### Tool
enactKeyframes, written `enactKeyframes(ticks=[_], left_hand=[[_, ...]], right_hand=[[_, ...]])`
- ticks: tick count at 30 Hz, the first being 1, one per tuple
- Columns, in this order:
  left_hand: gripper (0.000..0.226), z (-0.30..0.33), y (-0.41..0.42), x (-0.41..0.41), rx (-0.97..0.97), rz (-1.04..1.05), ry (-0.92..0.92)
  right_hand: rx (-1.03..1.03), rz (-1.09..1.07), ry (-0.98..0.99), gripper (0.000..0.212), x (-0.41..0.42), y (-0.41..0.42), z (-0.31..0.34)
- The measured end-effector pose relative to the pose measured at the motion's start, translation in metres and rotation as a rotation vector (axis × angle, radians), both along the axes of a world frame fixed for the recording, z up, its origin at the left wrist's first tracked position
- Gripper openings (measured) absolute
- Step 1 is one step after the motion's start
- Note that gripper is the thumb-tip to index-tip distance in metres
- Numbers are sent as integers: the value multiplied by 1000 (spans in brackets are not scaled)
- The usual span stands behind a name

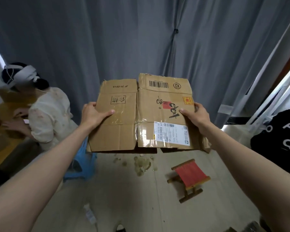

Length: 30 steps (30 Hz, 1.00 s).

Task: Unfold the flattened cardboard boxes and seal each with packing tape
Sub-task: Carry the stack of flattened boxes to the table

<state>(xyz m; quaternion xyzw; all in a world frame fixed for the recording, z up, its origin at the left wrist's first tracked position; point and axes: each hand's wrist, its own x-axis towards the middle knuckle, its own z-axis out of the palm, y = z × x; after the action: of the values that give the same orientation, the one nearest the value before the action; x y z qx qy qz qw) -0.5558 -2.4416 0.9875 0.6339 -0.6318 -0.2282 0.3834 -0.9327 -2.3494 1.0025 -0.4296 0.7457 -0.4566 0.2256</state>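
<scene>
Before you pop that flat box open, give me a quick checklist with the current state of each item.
1. Both hands on the box: ok. Left hand grips its left edge, right hand its right edge, thumbs on top.
2. Box still flat: ok, panels lie flat and flaps are not spread.
3. Old tape and shipping label on the panels: not ok, remnants still stuck on.
4. Space below: not ok. A red stool and scraps lie on the floor under the box.
5. Seated person at the left is apart from the box: ok.
6. Packing tape within reach: cannot tell, no roll is clearly visible.
</scene>
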Motion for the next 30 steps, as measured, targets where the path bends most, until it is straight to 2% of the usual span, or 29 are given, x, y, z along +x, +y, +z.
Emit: enactKeyframes(ticks=[7, 11, 13, 17, 21, 25, 30], left_hand=[[114, -6, -179, -21, 32, -51, 66], [96, -4, -278, -49, 54, -116, 54], [104, -7, -317, -70, 60, -148, 51], [90, -17, -384, -120, 77, -221, 36], [101, -33, -455, -176, 128, -281, 21], [81, -55, -526, -245, 148, -342, 39], [81, -77, -614, -344, 195, -399, 33]], right_hand=[[28, -37, 1, 83, -23, -172, -13], [28, -88, -3, 82, -42, -246, -13], [41, -112, -16, 78, -57, -273, -15], [68, -170, -50, 76, -94, -318, -23], [89, -236, -76, 76, -137, -364, -42], [112, -293, -104, 79, -194, -418, -66], [122, -349, -155, 75, -278, -489, -92]])
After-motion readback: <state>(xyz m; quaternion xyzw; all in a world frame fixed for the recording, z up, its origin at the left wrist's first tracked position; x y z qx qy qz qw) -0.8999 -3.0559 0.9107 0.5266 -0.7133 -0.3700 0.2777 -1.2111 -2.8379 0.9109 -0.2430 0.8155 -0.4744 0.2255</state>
